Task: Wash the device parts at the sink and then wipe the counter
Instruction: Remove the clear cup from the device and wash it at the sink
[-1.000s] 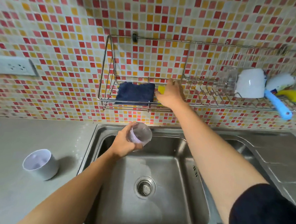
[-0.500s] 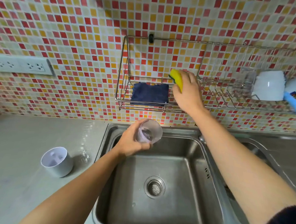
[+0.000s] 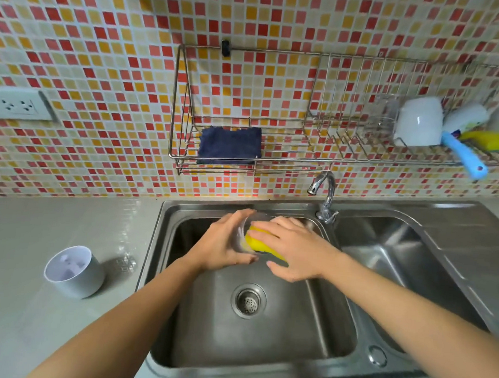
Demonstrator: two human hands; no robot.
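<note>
Clear cup-shaped part [image 3: 244,236] on its side over left sink basin [image 3: 263,334], yellow sponge [image 3: 257,242] at its mouth; white cylindrical part [image 3: 72,270] upright on tabletop [image 3: 23,234], left.

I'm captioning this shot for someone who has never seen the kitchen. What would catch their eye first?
First, the two hands over the left sink basin: the left hand holds a clear cup while the right hand pushes a yellow sponge into it. Behind, the red and orange mosaic wall carries a wire rack with a dark blue cloth.

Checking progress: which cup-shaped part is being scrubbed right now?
The clear cup held over the sink by the left hand; the white cup stands untouched on the counter.
</note>
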